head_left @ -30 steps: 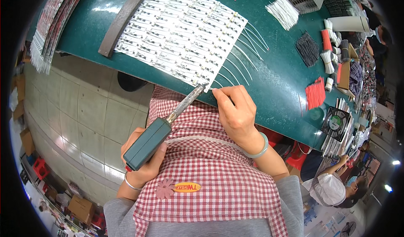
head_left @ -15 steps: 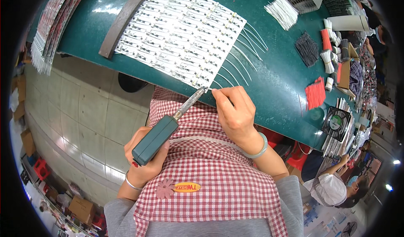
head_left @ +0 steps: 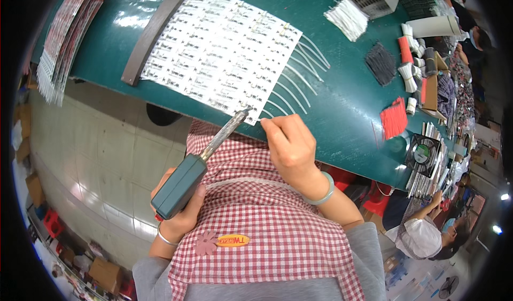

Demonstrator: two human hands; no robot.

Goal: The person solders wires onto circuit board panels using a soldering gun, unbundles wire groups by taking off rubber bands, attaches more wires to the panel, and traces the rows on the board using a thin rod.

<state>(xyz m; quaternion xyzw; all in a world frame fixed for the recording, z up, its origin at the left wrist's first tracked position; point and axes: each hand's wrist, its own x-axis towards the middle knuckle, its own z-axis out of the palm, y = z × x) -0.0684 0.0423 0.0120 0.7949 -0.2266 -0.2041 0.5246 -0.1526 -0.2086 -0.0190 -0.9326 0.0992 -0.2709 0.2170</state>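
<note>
At the table edge, left hand (head_left: 179, 215) grips the soldering iron (head_left: 200, 159), tip angled up-right toward the strip panel (head_left: 219, 52).

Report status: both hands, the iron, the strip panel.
Left hand grips soldering iron, tip at white strip panel near edge. Right hand pinches white wire there. Nothing between.

1. A dark brown bar (head_left: 151, 35) lies along the left side of the green desk (head_left: 342, 114).
2. Bundles of white wires (head_left: 348, 17), black wires (head_left: 381, 63) and red wires (head_left: 394, 118) sit well apart on the desk.
3. A small fan (head_left: 421, 152) stands near the desk's right edge.
</note>
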